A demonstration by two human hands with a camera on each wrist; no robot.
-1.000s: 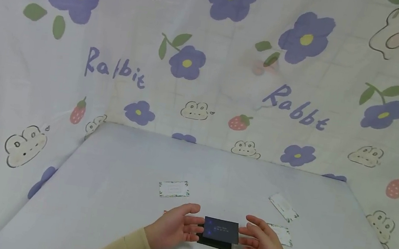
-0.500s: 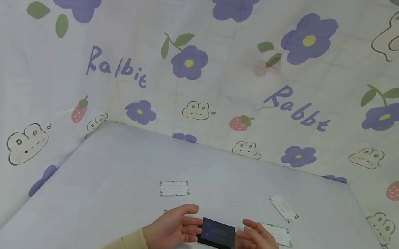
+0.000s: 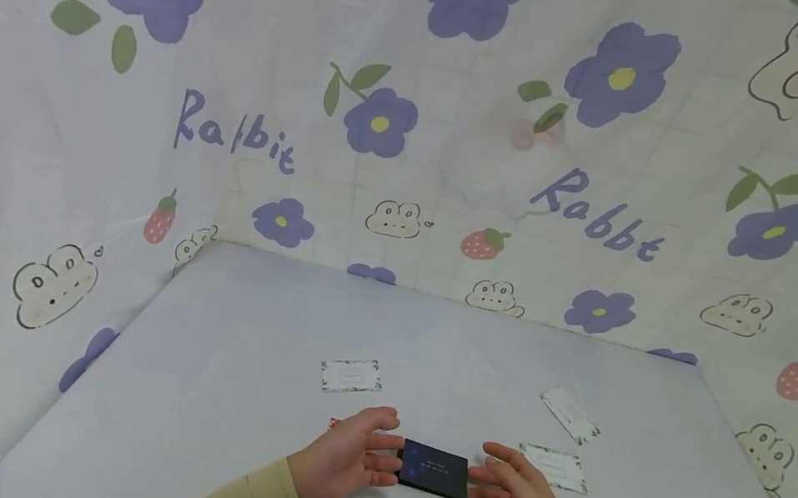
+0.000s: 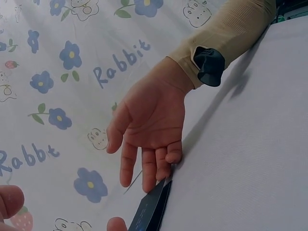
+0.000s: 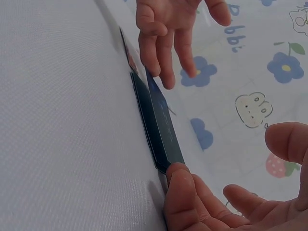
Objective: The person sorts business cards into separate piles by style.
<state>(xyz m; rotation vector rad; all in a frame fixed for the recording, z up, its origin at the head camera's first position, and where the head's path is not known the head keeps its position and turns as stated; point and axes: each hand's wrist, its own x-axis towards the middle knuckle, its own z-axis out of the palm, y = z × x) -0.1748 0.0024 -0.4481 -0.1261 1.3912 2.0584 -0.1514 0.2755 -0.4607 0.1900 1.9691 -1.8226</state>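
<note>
A dark blue card (image 3: 434, 470) with small pale print lies between my hands, above a flat black card-sized block or stack (image 5: 147, 127). From the right wrist view, the card's face tilts slightly away from the black layer below, with a narrow gap. My left hand (image 3: 341, 458) is at its left end, fingers extended, tips touching or nearly touching the edge. My right hand (image 3: 525, 497) has its fingertips against the right end, fingers loosely bent and thumb apart. Across in the left wrist view is the right hand (image 4: 153, 113), palm facing the camera.
White cards with leafy borders lie around: one at back left (image 3: 351, 376), one slanted at back right (image 3: 570, 415), another behind the right hand (image 3: 555, 469). A red-patterned card (image 3: 334, 424) is mostly hidden behind the left hand. Flowered cloth walls (image 3: 406, 191) surround the white table.
The dark blue card has come down and lines up with the black layer beneath it. My right hand has shifted slightly left and down; the left hand has barely moved.
</note>
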